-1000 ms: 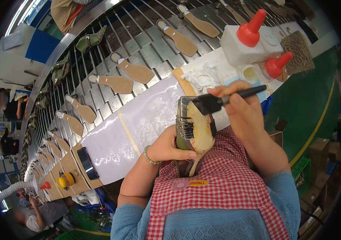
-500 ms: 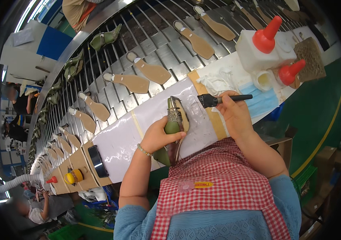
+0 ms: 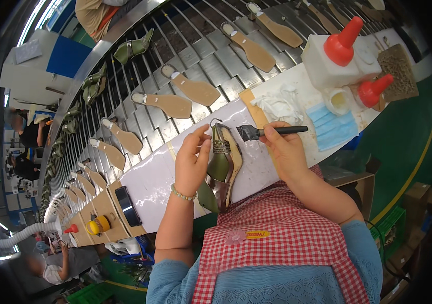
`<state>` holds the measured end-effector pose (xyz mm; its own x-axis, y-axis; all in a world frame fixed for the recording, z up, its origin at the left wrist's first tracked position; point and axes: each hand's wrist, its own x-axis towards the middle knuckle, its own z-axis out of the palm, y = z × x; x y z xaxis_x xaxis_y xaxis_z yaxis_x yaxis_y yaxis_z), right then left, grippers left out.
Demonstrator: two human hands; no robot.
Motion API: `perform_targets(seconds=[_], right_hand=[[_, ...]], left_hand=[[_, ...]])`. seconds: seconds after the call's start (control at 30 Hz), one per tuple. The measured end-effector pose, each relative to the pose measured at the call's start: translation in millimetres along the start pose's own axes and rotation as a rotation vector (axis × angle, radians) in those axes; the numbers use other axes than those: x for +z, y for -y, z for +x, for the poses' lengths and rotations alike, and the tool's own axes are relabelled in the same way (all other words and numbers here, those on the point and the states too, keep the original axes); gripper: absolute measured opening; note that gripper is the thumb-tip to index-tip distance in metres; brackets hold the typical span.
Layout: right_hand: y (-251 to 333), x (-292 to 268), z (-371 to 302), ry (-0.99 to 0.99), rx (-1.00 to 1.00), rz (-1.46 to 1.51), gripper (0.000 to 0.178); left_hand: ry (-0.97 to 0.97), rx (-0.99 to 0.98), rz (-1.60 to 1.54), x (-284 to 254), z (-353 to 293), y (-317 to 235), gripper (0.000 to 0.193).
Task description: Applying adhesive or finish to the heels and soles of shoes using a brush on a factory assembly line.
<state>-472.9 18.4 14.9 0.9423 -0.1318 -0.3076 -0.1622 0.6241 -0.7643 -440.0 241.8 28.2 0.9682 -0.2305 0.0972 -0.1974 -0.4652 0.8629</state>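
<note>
A green shoe (image 3: 219,169) on a last lies on its side on the pale work sheet, toe end close to my apron. A cord-like wrapped band circles its upper part, and its tan underside faces right. My left hand (image 3: 191,162) is just left of the shoe, fingers stretched up and apart, with no hold on it. A thin loop of strap shows by the fingertips. In my right hand (image 3: 287,152) is a flat black brush (image 3: 249,133), pinched near the bristle end. Its bristles point left, a little to the right of the shoe.
Beyond the sheet, a metal roller conveyor (image 3: 201,61) carries tan soles (image 3: 195,90) and green shoes (image 3: 132,49). At right stand a white bottle with a red nozzle (image 3: 340,45), an open glue cup (image 3: 338,100), a blue mask (image 3: 331,126) and a white cloth (image 3: 279,105). A phone (image 3: 128,205) lies left.
My left hand has let go of the shoe and moved to its left side. The shoe has turned slightly and now rests on the sheet. The brush has shifted left, nearer the shoe.
</note>
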Motion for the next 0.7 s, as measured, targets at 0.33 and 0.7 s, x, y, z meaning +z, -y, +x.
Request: perform_targets(seconds=[0.33, 0.7], right_hand=[[-8.7, 6.9, 3.6, -0.009, -0.017, -0.002, 0.021], [-13.4, 17.7, 7.2, -0.034, -0.016, -0.01, 0.022]], left_hand=[[0.036, -0.647, -0.497, -4.4, 47.9, 35.4, 0.033], [-0.092, -0.37, -0.604, -10.5, 20.0, 35.9, 0.01]])
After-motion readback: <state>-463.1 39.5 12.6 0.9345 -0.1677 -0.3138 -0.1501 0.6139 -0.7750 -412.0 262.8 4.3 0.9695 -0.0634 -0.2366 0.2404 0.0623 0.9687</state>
